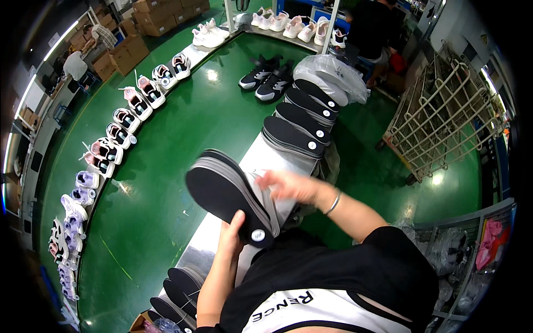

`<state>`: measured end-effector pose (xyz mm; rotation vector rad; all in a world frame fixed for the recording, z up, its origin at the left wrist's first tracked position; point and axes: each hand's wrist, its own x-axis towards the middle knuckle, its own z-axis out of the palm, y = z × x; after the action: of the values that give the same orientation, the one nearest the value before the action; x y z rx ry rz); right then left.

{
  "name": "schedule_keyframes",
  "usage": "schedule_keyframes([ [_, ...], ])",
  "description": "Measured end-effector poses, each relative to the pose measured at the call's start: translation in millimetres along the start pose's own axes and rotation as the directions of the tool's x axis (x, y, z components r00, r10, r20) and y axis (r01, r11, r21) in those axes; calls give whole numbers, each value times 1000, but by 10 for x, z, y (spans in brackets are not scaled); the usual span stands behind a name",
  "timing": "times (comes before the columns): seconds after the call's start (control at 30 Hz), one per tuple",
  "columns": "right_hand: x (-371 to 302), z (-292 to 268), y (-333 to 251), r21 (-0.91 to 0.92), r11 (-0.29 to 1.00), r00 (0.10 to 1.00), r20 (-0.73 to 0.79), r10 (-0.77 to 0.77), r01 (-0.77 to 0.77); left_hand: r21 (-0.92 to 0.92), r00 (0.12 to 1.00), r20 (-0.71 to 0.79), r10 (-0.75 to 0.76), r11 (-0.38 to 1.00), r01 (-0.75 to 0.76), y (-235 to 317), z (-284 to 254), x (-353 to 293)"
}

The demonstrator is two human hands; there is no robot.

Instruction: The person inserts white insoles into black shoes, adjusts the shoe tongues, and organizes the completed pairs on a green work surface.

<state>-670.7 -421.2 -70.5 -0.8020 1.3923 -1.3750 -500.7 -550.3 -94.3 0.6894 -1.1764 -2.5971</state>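
My left hand [231, 233] is closed around the heel end of a thick stack of insoles [219, 180], thumb on top. The uppermost insole is black with a round white mark at its heel, and grey layers show along the stack's side. Beside that side is my right hand [291, 187], its fingers smeared by motion, so I cannot tell whether they touch the stack or hold anything. Below the stack runs a narrow pale bench [244, 161]. Farther along it lie several piles of black insoles [292, 136], also marked with white circles at one end.
More insole stacks [177, 291] lie at the lower left. Black-and-grey sneakers [269, 77] and a clear plastic bag [333, 75] are beyond the piles. A curved line of shoes [125, 119] runs along the left. A wire cart [438, 116] and a wire rack [466, 266] stand right.
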Motion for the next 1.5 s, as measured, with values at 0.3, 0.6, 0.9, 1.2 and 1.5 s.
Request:
schedule_keyframes([
  [0.3,-181,-427,152,347,914,901,-432,-41,209,547,981,-81,174,831,-102,-286,82,557],
  [0.6,-617,-857,476,477,813,892,-437,-112,336,946,988,-150,41,-285,155,-945,233,933],
  [0.9,-573,-773,577,533,827,923,-382,44,181,987,982,-19,185,-152,48,-1193,-9,973],
  [1.2,-188,-818,820,448,892,963,-210,167,-57,16,952,-283,116,993,-117,-202,-270,404],
  [1.5,199,-710,1151,258,905,904,-180,389,-338,892,736,-431,522,370,259,-629,-712,243],
])
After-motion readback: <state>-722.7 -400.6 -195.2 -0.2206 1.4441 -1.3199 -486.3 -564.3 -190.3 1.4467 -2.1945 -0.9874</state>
